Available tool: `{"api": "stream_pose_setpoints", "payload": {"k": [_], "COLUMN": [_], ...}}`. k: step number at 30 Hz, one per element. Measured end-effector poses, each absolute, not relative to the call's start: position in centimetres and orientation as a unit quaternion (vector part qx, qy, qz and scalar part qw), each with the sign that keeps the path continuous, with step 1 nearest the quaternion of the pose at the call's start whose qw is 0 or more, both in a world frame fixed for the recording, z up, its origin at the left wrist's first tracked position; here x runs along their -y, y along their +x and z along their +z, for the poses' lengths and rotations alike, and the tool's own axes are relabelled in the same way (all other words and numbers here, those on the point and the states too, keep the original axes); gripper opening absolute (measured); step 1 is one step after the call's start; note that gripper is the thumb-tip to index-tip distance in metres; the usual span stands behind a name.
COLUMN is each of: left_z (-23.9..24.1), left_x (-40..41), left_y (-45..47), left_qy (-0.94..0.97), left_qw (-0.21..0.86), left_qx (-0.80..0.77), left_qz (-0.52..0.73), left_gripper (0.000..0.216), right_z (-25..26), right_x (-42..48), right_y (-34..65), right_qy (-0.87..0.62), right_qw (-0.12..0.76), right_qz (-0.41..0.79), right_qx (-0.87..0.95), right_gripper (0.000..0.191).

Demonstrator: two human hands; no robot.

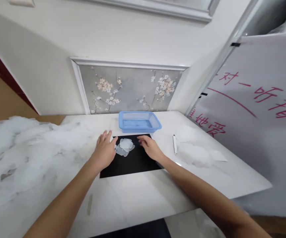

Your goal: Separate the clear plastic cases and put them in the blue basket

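Note:
A small stack of thin, translucent white rounded pieces (125,146) lies on a black mat (133,162). My left hand (105,152) is at the mat's left edge, fingers stretched and thumb apart, close beside the stack. A bit of white shows between its thumb and fingers; whether the hand touches it I cannot tell. Over the mat's right side, my right hand (151,148) has loosely bent fingers pointing toward the stack. Nothing shows in its fingers, and a gap separates it from the pieces. Just behind the mat stands a blue plastic basket (140,129).
A big heap of similar white translucent pieces (29,155) covers the table's left side. To the right lie a slim white pen-like tool (175,144) and another white pile (195,153). A panelled wall (133,43) rises behind; a board with red writing (257,109) stands at right.

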State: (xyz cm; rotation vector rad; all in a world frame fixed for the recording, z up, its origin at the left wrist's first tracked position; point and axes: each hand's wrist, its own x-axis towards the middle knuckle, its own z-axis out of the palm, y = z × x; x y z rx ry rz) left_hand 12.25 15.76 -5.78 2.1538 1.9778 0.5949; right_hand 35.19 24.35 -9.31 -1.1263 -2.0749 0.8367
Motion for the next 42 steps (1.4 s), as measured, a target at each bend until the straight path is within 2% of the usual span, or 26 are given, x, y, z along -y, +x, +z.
{"api": "stream_pose_setpoints", "payload": {"k": [2,4,8,11,14,16,17,19,22,27,29,36,42], "left_z": [-6.3,-7.3,-9.3,-9.8,-9.6,-9.4,-9.3,-9.1,-8.9,-9.0,-9.1,-9.5,-9.1], "left_x": [-16.2,-16.4,-16.7,-17.1,-17.7,-17.9,-17.9,-17.8,-17.3,-16.9,-17.2,-18.3,-18.3], "left_y": [13.6,14.5,14.8,14.8,15.2,15.6,15.8,16.0,16.5,17.8,17.8,16.2,16.2], "left_qy": [0.715,0.701,0.684,0.679,0.683,0.685,0.685,0.683,0.67,0.537,0.469,0.341,0.292], "left_qw": [0.1,0.111,0.125,0.14,0.151,0.153,0.15,0.137,0.159,0.431,0.492,0.504,0.556], "left_qx": [-0.65,-0.658,-0.665,-0.664,-0.656,-0.653,-0.651,-0.641,-0.602,-0.541,-0.534,-0.533,-0.502], "left_qz": [0.237,0.249,0.274,0.282,0.285,0.287,0.292,0.322,0.405,0.483,0.502,0.588,0.594], "left_gripper": [0.041,0.039,0.065,0.067,0.05,0.034,0.029,0.028,0.028,0.051,0.052,0.046,0.048], "right_z": [-9.2,-9.3,-9.3,-9.4,-9.5,-9.4,-9.3,-9.0,-8.6,-8.9,-9.2,-9.1,-9.3], "right_x": [-25.3,-25.9,-26.1,-25.4,-24.5,-24.0,-23.9,-23.7,-23.3,-22.2,-22.4,-24.4,-24.6], "right_y": [33.3,31.2,29.4,30.8,33.1,34.3,34.8,35.2,35.1,34.8,35.2,37.1,36.8], "right_qy": [-0.438,-0.437,-0.427,-0.414,-0.404,-0.377,-0.361,-0.334,-0.296,-0.296,-0.306,-0.297,-0.28], "right_qw": [0.3,0.294,0.314,0.343,0.377,0.384,0.381,0.377,0.394,0.408,0.421,0.33,0.317], "right_qz": [0.311,0.315,0.354,0.397,0.545,0.677,0.722,0.766,0.781,0.744,0.731,0.83,0.839], "right_qx": [0.788,0.789,0.771,0.744,0.63,0.503,0.451,0.399,0.383,0.438,0.44,0.337,0.342], "right_gripper": [0.022,0.016,0.019,0.017,0.019,0.035,0.04,0.038,0.029,0.029,0.031,0.019,0.043]}}
